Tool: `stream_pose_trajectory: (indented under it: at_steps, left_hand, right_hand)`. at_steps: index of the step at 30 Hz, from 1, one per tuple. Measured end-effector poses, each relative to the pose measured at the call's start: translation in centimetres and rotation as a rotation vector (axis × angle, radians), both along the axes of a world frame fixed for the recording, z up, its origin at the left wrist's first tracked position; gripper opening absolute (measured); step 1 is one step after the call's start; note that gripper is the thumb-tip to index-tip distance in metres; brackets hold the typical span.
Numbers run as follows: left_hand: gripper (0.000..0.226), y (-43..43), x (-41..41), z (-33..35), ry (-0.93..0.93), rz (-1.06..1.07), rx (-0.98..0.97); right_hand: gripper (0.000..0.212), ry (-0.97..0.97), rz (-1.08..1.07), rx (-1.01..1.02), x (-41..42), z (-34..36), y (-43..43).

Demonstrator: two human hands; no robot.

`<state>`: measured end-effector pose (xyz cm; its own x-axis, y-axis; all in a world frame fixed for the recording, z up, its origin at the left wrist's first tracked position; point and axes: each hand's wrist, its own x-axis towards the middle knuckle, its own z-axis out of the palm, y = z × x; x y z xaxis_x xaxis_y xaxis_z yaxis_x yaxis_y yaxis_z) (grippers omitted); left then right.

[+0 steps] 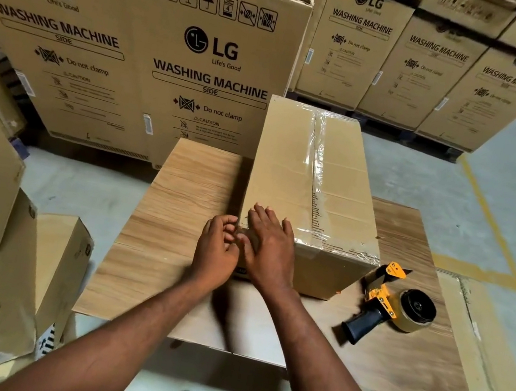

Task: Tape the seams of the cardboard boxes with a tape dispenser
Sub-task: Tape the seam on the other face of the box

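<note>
Stacked washing-machine cartons (203,66) wall off the warehouse floor behind a cardboard box (338,174), which sits on a wood-grain board (183,183). At the box's near left corner the right hand (269,252) lies flat with fingers spread, pressing on the top. The left hand (215,249) curls its fingers against the same corner; whether it pinches a tape end cannot be told. Clear tape (316,157), shiny and wrinkled, runs along the box's top seam and across its near edge. Firm, even strokes from the seam over the corner should bed it without bubbles. The tape dispenser (392,303) lies untouched just right of the box.
</note>
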<state>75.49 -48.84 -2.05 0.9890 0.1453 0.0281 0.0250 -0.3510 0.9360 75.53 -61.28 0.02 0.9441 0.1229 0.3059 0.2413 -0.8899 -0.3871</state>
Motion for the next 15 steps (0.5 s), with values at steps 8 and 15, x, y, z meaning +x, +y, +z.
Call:
stream_pose_trajectory:
  at_steps: [8,15]
  left_hand:
    - [0.037,1.2,1.4,0.8,0.107,0.026,-0.105]
    - [0.056,-0.4,4.1,2.6,0.103,-0.032,-0.146]
  right_hand:
    - [0.066,0.236,-0.085,0.778,0.1,2.8,-0.4]
    - [0.045,0.167,-0.523,0.796,2.7,5.5,-8.7]
